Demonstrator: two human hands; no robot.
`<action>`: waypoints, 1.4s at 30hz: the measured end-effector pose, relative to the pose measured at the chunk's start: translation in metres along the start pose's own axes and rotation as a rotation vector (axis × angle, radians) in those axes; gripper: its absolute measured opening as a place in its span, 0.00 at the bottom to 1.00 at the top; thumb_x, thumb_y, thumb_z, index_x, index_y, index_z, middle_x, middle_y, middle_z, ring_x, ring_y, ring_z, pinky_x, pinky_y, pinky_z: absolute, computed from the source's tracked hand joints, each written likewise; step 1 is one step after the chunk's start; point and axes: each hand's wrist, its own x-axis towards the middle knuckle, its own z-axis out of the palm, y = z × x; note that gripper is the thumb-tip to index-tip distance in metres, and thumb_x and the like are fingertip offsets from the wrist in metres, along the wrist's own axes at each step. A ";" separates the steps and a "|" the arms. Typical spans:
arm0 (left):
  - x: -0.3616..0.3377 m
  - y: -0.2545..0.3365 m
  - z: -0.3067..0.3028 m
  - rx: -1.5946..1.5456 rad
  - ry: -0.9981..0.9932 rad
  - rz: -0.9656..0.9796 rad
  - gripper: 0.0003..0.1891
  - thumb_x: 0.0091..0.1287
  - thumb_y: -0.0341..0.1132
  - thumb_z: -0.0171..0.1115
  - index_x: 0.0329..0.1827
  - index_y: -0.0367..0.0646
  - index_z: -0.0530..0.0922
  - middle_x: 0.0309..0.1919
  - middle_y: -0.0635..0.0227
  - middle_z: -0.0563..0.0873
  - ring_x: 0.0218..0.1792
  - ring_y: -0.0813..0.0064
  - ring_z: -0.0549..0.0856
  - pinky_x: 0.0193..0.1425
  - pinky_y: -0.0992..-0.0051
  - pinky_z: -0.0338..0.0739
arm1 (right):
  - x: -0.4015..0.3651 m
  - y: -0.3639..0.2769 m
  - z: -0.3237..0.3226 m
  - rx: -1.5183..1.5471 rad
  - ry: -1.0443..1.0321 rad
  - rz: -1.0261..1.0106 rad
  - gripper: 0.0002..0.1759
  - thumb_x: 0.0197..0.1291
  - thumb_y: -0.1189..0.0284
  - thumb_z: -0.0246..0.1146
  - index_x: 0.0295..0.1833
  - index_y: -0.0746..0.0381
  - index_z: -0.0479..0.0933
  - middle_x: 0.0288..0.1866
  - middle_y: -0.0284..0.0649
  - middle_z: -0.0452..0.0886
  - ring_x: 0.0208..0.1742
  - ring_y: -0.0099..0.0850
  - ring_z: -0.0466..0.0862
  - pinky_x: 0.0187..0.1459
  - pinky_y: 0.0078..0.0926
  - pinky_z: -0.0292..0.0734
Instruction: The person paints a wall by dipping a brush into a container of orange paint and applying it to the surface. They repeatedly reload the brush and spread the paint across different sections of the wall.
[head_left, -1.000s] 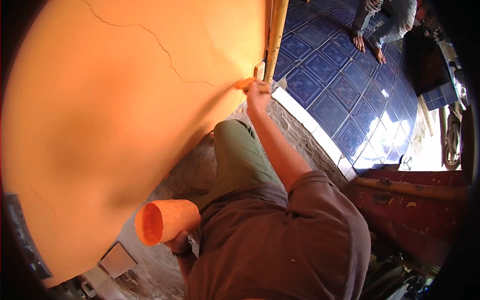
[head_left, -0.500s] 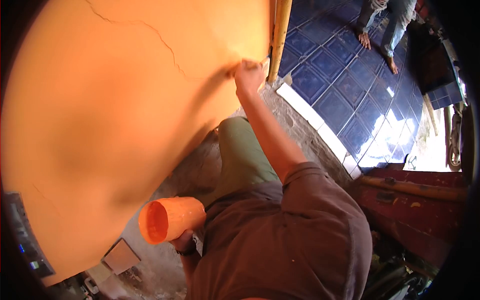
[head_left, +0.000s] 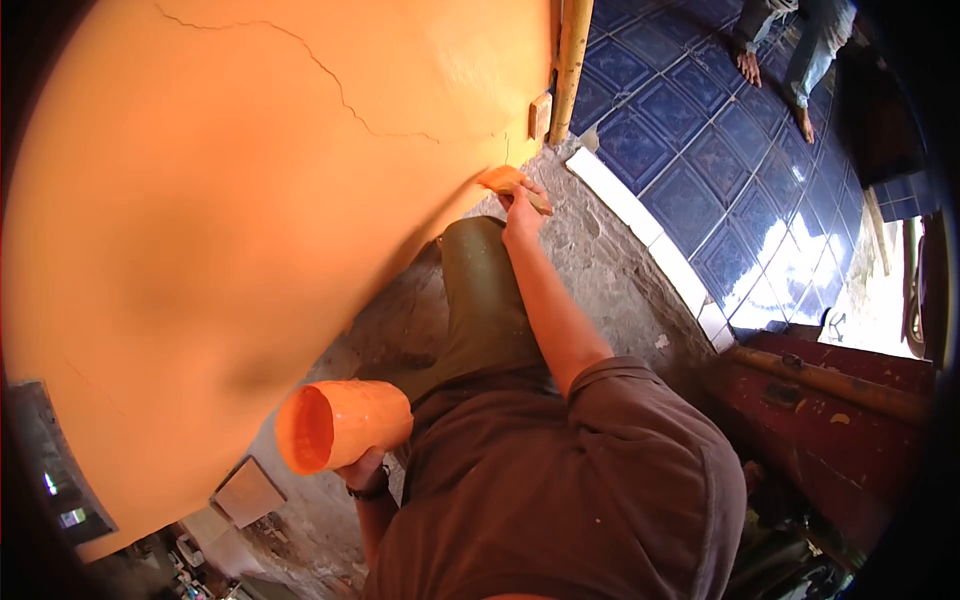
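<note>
My right hand [head_left: 522, 214] grips a paintbrush [head_left: 500, 179] by its pale handle, and the bristle end is coated in orange. It is held low beside the orange wall [head_left: 270, 230], close to the wall's bottom edge and above my right knee. Down by my waist, my left hand [head_left: 362, 470] is wrapped around an orange container [head_left: 370, 415] from below. The container lies tilted, with its open mouth facing left toward the wall, and orange paint coats its inside.
A long crack [head_left: 330, 75] runs across the wall's upper part. Near the corner sit a small switch plate [head_left: 540, 117] and a bamboo pole [head_left: 571, 70]. Beyond a white tile edge [head_left: 640, 228], a person's bare foot [head_left: 805, 125] rests on blue floor tiles [head_left: 690, 195]. A square tile [head_left: 248, 492] lies lower left.
My right hand has come away from the switch plate, moving down and right, so the brush now shows. The left hand keeps the container nearly where it was, slightly higher in view.
</note>
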 end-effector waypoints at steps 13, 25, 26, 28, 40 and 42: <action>0.000 -0.008 0.006 -0.106 0.079 0.085 0.49 0.39 0.41 0.78 0.65 0.37 0.59 0.56 0.56 0.73 0.54 0.59 0.76 0.56 0.59 0.74 | -0.068 -0.177 0.162 0.394 -0.500 -0.267 0.13 0.57 0.76 0.61 0.45 0.64 0.67 0.37 0.40 0.74 0.36 0.30 0.80 0.41 0.32 0.83; 0.002 0.003 0.014 0.013 0.020 0.171 0.46 0.39 0.40 0.71 0.64 0.39 0.58 0.55 0.60 0.73 0.54 0.62 0.75 0.55 0.62 0.74 | 0.027 -0.046 0.017 -0.078 -0.114 -0.180 0.10 0.51 0.80 0.61 0.40 0.63 0.70 0.36 0.40 0.77 0.33 0.32 0.81 0.32 0.30 0.82; 0.004 0.002 0.013 0.034 0.006 0.149 0.47 0.38 0.39 0.72 0.64 0.39 0.58 0.54 0.60 0.73 0.53 0.62 0.76 0.54 0.63 0.75 | 0.024 -0.055 0.028 -0.066 -0.179 -0.187 0.10 0.51 0.80 0.61 0.40 0.63 0.70 0.36 0.40 0.77 0.33 0.32 0.81 0.32 0.30 0.82; 0.008 -0.003 0.011 0.021 0.001 0.186 0.47 0.38 0.38 0.73 0.64 0.39 0.59 0.53 0.60 0.74 0.53 0.63 0.76 0.54 0.63 0.75 | -0.004 -0.092 0.049 -0.092 -0.300 -0.098 0.11 0.51 0.79 0.61 0.41 0.60 0.70 0.34 0.38 0.77 0.32 0.30 0.81 0.34 0.28 0.83; 0.005 0.030 0.002 0.105 0.067 0.254 0.43 0.33 0.40 0.83 0.55 0.36 0.71 0.47 0.62 0.81 0.50 0.73 0.80 0.56 0.71 0.74 | -0.194 -0.165 0.106 -0.180 -1.125 0.356 0.16 0.53 0.80 0.59 0.49 0.63 0.69 0.37 0.38 0.76 0.38 0.28 0.79 0.31 0.25 0.80; 0.003 0.028 0.001 0.151 0.118 0.239 0.44 0.32 0.41 0.83 0.56 0.36 0.70 0.48 0.62 0.81 0.50 0.74 0.80 0.56 0.71 0.73 | -0.223 -0.168 0.122 -0.129 -1.210 0.353 0.17 0.53 0.80 0.60 0.49 0.65 0.69 0.38 0.39 0.76 0.41 0.28 0.78 0.40 0.26 0.77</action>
